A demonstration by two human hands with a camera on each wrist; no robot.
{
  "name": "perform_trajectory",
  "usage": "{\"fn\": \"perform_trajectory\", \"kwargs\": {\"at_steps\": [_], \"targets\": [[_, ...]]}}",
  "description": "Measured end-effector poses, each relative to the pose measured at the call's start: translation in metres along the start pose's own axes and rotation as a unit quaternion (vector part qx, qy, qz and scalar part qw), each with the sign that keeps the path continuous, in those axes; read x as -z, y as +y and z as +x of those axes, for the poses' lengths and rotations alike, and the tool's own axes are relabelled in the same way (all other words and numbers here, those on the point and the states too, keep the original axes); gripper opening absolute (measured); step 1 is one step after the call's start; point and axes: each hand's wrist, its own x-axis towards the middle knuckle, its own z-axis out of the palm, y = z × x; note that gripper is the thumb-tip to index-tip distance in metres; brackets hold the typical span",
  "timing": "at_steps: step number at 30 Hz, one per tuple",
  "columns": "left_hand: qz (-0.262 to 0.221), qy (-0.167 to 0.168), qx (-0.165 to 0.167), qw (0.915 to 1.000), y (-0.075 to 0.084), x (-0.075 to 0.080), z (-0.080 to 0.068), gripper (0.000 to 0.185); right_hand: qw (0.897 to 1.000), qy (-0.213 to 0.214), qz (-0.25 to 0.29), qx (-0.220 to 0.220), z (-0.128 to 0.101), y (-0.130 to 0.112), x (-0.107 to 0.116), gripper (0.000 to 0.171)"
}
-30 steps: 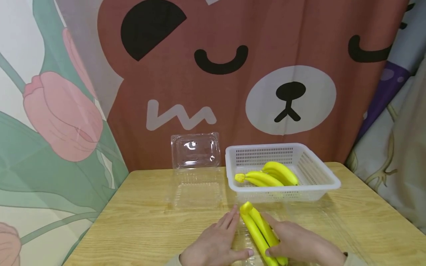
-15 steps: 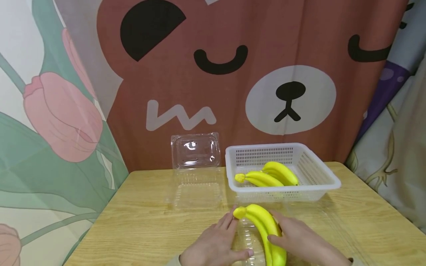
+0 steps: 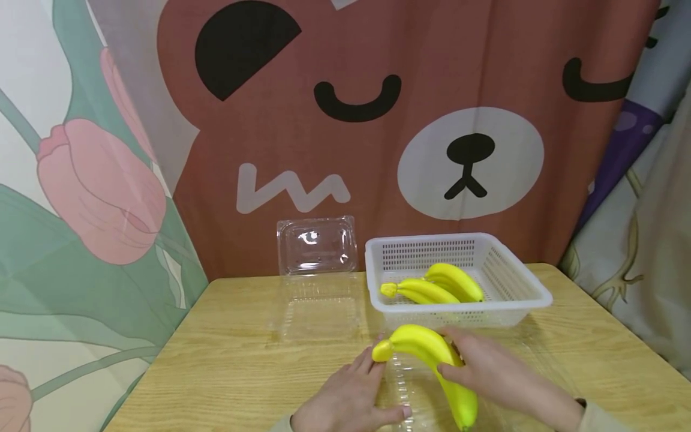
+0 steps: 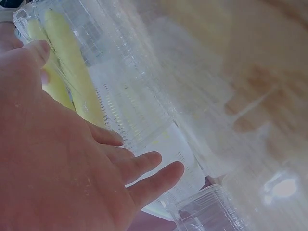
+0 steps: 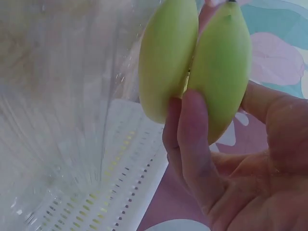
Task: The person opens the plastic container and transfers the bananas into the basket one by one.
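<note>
A person's two bare hands work at the near edge of a light wooden bench (image 3: 227,354). The right hand (image 3: 493,375) has its grip closed around a small bunch of yellow bananas (image 3: 432,360), fingers and thumb curled about the fruit, holding it tilted above a clear plastic clamshell box (image 3: 405,390) that lies just in front of the person. The stem end of the bunch points left, close to the fingertips of the left hand (image 3: 348,399). That left hand lies flat with straight fingers, its grip open, pressing on the clear box (the left wrist view shows the palm spread over ridged transparent plastic). Just behind the hands stands a white perforated basket (image 3: 518,282), which holds a second bunch of bananas (image 3: 434,286). To the left of the basket lies another clear clamshell box (image 3: 318,282), its lid standing open against a curtain (image 3: 378,120) printed with a brown cartoon bear face.
</note>
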Motion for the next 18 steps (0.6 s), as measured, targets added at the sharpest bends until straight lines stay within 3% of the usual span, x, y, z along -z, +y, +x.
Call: {"fn": "perform_trajectory", "kwargs": {"at_steps": [7,18], "targets": [[-0.005,-0.005,0.011,0.9999,-0.001,0.001,0.001,0.098,0.997,0.013,-0.006,0.08,0.014,0.004,0.005,0.028],[-0.003,0.013,0.022,0.9997,-0.001,-0.002,0.003,0.099,0.992,0.052,-0.023,0.112,0.019,-0.003,0.009,0.041]]}}
